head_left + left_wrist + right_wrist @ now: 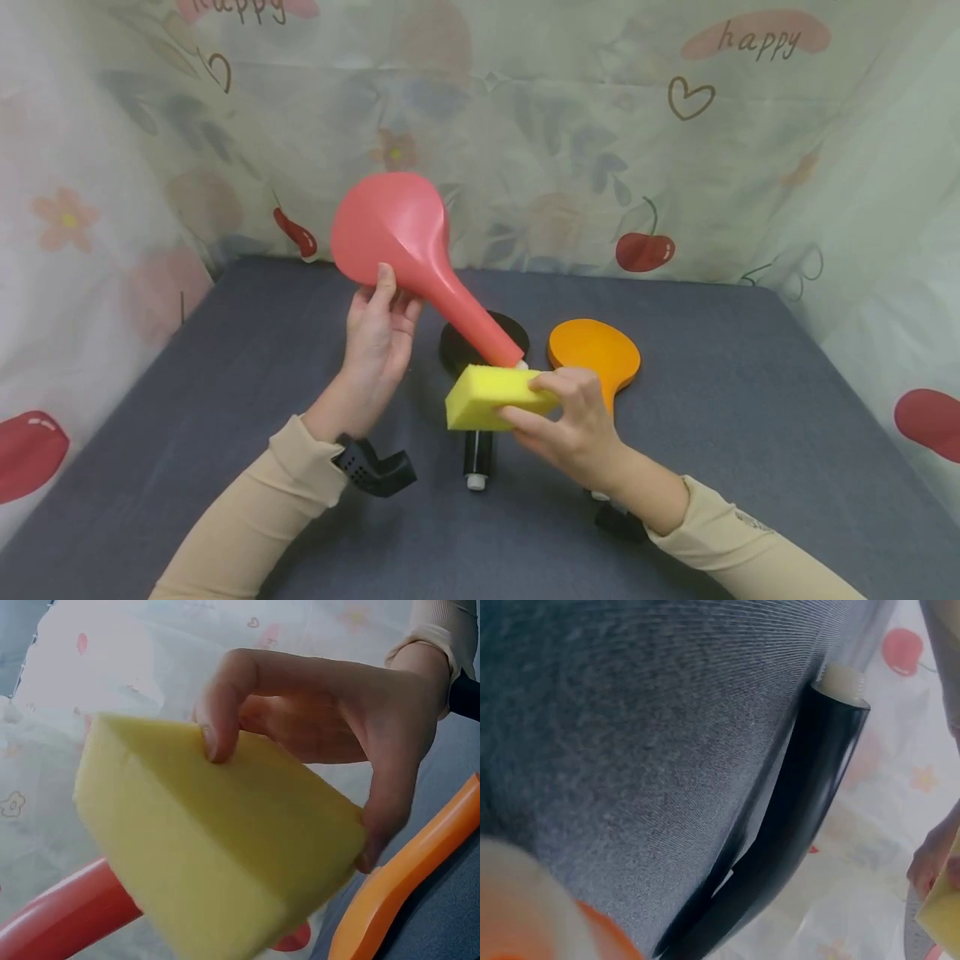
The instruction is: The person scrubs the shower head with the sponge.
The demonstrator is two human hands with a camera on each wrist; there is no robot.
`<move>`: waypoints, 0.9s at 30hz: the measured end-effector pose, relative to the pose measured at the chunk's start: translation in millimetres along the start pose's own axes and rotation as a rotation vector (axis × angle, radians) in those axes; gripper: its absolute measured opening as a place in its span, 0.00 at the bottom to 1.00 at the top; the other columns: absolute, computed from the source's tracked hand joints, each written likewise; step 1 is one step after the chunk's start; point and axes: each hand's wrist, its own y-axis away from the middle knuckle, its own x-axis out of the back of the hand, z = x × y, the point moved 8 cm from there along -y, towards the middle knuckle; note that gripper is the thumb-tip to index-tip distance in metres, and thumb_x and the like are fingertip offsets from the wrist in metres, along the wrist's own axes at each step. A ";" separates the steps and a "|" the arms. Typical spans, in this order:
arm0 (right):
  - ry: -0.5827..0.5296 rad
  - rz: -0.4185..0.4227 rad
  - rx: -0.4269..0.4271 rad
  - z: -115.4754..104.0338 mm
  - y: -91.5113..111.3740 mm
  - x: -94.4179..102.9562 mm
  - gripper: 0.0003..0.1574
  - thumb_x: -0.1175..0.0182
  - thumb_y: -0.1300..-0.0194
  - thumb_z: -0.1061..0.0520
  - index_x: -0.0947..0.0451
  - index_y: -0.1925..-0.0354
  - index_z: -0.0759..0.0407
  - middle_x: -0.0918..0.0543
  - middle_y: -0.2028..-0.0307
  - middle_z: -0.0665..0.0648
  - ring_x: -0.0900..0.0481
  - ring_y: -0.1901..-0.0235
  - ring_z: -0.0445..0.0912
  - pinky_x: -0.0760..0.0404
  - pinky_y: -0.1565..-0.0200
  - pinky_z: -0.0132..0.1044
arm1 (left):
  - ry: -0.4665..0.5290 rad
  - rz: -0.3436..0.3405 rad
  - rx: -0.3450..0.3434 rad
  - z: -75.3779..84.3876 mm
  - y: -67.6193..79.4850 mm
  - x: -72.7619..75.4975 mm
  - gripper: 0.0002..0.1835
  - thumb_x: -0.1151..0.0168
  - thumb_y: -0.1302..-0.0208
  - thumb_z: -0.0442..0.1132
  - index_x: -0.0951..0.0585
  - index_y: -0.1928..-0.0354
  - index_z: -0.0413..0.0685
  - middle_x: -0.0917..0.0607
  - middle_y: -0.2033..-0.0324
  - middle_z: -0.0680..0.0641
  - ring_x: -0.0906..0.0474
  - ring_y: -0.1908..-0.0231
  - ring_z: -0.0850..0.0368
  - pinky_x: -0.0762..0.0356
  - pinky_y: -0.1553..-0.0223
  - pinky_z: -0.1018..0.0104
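Note:
In the head view my left hand (380,333) grips a glossy pinkish-red hand shower head (393,225) by its round head, the thumb lying on the near face. Its handle slants down to the right and ends in a white connector. Close to that end, my right hand (573,425) pinches a yellow sponge block (491,398) between thumb and fingers. The left wrist view shows the sponge (202,825) large, with the right hand (322,705) on it and the red handle (75,911) partly behind. Whether sponge and handle touch, I cannot tell.
A black shower head (478,454) lies on the dark grey cloth-covered table (247,350), partly hidden by the sponge. An orange shower head (596,350) lies right of it, partly covered by the right hand. Printed curtains (525,167) stand behind and at both sides.

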 end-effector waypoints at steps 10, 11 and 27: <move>-0.183 0.004 -0.330 21.1 3.5 2.4 0.25 0.46 0.37 0.43 0.34 0.56 0.63 0.37 0.55 0.69 0.36 0.54 0.56 0.28 0.62 0.42 | 0.037 -0.012 0.001 2.3 1.4 -2.2 0.17 0.46 0.36 0.42 0.34 0.46 0.51 0.24 0.55 0.50 0.22 0.61 0.59 0.18 0.58 0.71; -0.223 -0.006 -0.387 24.9 4.4 1.5 0.28 0.45 0.38 0.42 0.35 0.55 0.64 0.36 0.55 0.69 0.36 0.53 0.55 0.28 0.61 0.40 | 0.035 -0.016 -0.004 2.9 1.6 -2.8 0.17 0.47 0.35 0.42 0.34 0.46 0.51 0.24 0.55 0.50 0.22 0.61 0.60 0.18 0.59 0.71; -1.333 -0.243 -1.180 49.2 42.7 -46.4 0.22 0.71 0.28 0.54 0.50 0.38 0.52 0.29 0.54 0.46 0.26 0.57 0.36 0.24 0.51 0.30 | 0.013 -0.027 -0.007 4.7 1.2 -5.5 0.12 0.47 0.35 0.41 0.34 0.52 0.51 0.22 0.60 0.52 0.22 0.64 0.60 0.19 0.60 0.72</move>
